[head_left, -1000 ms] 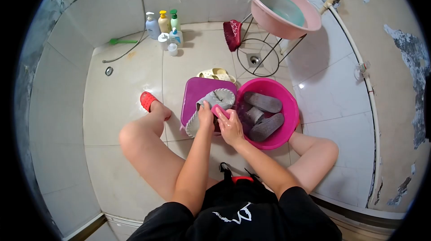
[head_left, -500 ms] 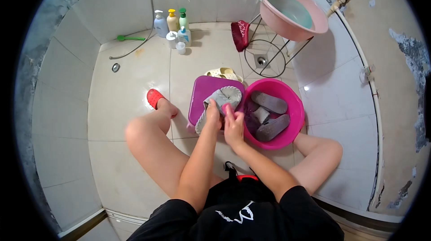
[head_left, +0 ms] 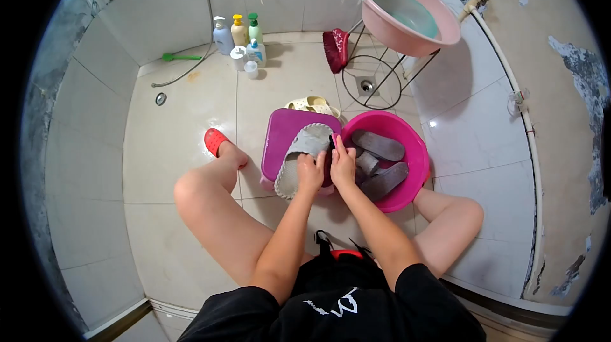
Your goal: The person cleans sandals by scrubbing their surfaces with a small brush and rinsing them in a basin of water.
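A grey slipper (head_left: 312,140) with a braided pale edge lies across the purple stool top (head_left: 280,132). My left hand (head_left: 310,173) is closed on the slipper at the opening of its strap, fingertips partly hidden. Just to the right, my right hand (head_left: 344,165) grips a pink brush (head_left: 336,141) held upright, its dark bristle side turned toward the slipper. Beside the stool stands a bright pink basin (head_left: 417,183) holding a pair of grey slippers (head_left: 385,181).
Cream clogs (head_left: 312,106) sit behind the stool. Several pump bottles (head_left: 224,36) stand near the back wall, with a green brush (head_left: 181,57) to their left. A pale pink basin (head_left: 398,36) rests on a wire stand over the drain (head_left: 366,86).
My left hand has moved down and right on the slipper, which now lies flatter. The brush in my right hand has shifted right, off the slipper's strap, and turned more upright.
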Demonstrator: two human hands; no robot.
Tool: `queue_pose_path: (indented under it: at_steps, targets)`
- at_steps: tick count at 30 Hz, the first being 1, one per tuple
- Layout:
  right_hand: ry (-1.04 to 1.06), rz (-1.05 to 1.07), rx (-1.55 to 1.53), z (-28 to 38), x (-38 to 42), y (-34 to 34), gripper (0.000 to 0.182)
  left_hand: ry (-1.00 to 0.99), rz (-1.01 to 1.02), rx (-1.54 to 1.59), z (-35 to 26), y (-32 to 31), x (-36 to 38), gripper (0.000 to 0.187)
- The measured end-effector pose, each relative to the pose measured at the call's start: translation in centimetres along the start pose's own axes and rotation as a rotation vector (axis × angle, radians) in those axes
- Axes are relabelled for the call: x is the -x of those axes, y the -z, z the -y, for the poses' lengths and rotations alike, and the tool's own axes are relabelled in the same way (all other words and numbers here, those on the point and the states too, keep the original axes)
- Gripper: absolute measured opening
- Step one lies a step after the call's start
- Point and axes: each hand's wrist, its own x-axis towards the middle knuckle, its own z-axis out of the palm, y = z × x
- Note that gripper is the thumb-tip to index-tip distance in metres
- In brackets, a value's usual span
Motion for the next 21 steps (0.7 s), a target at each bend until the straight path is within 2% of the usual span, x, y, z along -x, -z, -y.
queue_pose_path:
  at_steps: [1, 3, 4, 5, 6, 7, 8, 9, 11, 13, 15, 16, 19, 21]
  targets:
    - [-0.002, 0.002, 0.0, 0.5, 0.9, -0.1, 0.048, 0.002, 0.001, -0.001, 0.3, 0.1, -0.1, 0.036]
    - [0.039, -0.038, -0.149, 1.5, 3.9, -0.5, 0.049, 0.313, 0.128, 0.168, 0.8, 0.4, -0.5, 0.037]
    - [0.08, -0.006, -0.152, 2.0, 6.2, -0.9, 0.049, 0.41, 0.107, 0.363, 0.5, 0.8, -1.0, 0.042]
    - [0.121, 0.023, -0.155, 2.3, 8.2, -1.4, 0.05, 0.412, 0.103, 0.361, 1.0, 0.9, -1.0, 0.042]
    - [0.183, -0.015, -0.101, 2.9, 8.8, -1.7, 0.054, 0.563, 0.142, 0.456, 1.4, 1.2, -1.2, 0.039]
    - [0.189, -0.014, -0.102, 3.2, 7.9, -2.1, 0.054, 0.713, 0.18, 0.553, 1.7, 1.3, -1.6, 0.038]
    - [0.21, -0.104, -0.088, 3.3, 6.5, -2.5, 0.055, 0.762, 0.194, 0.701, 1.9, 1.3, -1.6, 0.035]
    - [0.225, -0.194, -0.075, 3.9, 5.1, -2.7, 0.055, 0.767, 0.194, 0.696, 2.4, 1.3, -1.6, 0.035]
    - [0.199, -0.207, -0.024, 4.2, 1.4, -3.3, 0.056, 0.955, 0.261, 0.875, 3.8, 1.3, -2.0, 0.036]
    - [0.157, -0.233, 0.006, 4.7, -1.0, -3.5, 0.056, 0.984, 0.213, 0.95, 2.9, 0.7, -2.3, 0.035]
    - [0.14, -0.219, -0.015, 4.9, -0.1, -3.6, 0.056, 0.987, 0.093, 1.005, 2.0, 0.1, -2.4, 0.033]
    - [0.122, -0.213, -0.037, 4.7, 0.7, -3.7, 0.056, 1.021, 0.117, 0.89, 1.4, 0.7, -2.6, 0.033]
    - [-0.007, -0.109, -0.149, 3.4, 6.5, -3.5, 0.055, 1.053, 0.202, 0.834, 1.3, 1.5, -2.8, 0.036]
    - [0.033, -0.131, -0.099, 3.3, 5.4, -3.3, 0.055, 1.02, 0.164, 0.862, 1.6, 0.9, -2.6, 0.036]
